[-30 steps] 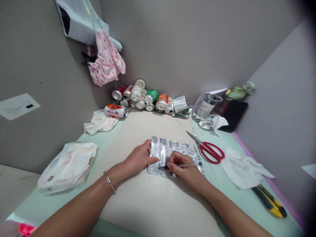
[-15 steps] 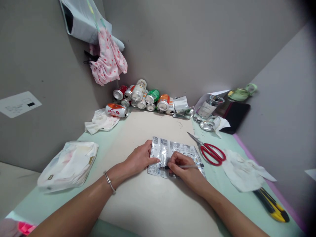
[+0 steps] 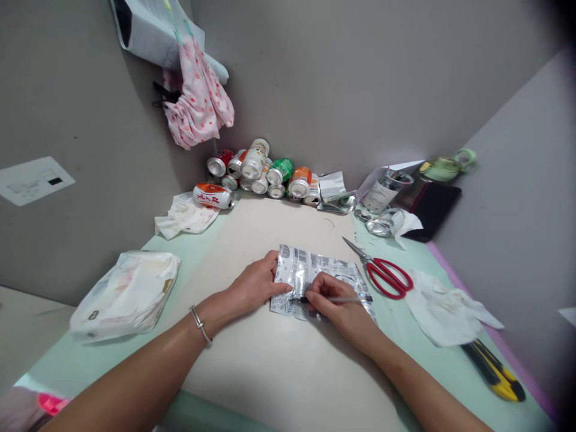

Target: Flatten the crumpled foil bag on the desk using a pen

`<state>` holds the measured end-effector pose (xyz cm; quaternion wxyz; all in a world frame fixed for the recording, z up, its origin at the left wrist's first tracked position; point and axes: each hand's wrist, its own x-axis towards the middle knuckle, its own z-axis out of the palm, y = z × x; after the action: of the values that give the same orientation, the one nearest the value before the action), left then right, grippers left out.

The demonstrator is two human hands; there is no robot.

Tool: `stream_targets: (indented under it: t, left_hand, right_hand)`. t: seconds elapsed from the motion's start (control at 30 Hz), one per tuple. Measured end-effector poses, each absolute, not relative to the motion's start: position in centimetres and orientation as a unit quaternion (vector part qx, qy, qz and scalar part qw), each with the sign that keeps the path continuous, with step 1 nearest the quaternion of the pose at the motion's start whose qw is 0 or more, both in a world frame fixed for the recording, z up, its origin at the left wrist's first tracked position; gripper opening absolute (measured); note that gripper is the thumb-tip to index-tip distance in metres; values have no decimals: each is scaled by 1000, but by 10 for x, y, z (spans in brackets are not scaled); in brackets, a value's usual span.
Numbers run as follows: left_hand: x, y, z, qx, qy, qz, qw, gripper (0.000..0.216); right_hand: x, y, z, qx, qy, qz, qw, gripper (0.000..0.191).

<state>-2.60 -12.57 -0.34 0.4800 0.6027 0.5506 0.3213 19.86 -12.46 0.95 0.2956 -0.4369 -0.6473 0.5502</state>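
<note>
A printed silver sheet [image 3: 330, 264], shiny like metal cut from a can, lies on the pale board in front of me. My left hand [image 3: 256, 282] has its left edge pinched, thumb on top and the other fingers at the rim, partly hidden. In my right hand [image 3: 339, 303] is a slim pen [image 3: 348, 299] with a clear barrel, held in a writing grip. The pen's dark tip points left and rests on or just over the sheet near my left thumb. Red-handled scissors [image 3: 387, 278] lie partly open just right of the sheet.
Several drink cans [image 3: 255, 159] are piled at the back wall, with an orange-and-white can [image 3: 213, 196] on tissue. A tissue pack [image 3: 128, 294] sits left. To the right are crumpled tissue [image 3: 443, 309], a yellow-black utility knife [image 3: 495, 372], a pen cup [image 3: 381, 193] and a dark tablet [image 3: 434, 210].
The pen tip has shifted slightly left across the sheet, toward my left thumb. My left hand keeps its place on the sheet. The whole view has moved a little.
</note>
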Motion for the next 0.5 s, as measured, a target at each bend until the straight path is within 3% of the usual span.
stream_targets:
  t: [0.5]
  left_hand:
    - [-26,-127,-4,607,549,318,478,39]
  right_hand:
    - [201,-125,9,-437,-652,547,291,24]
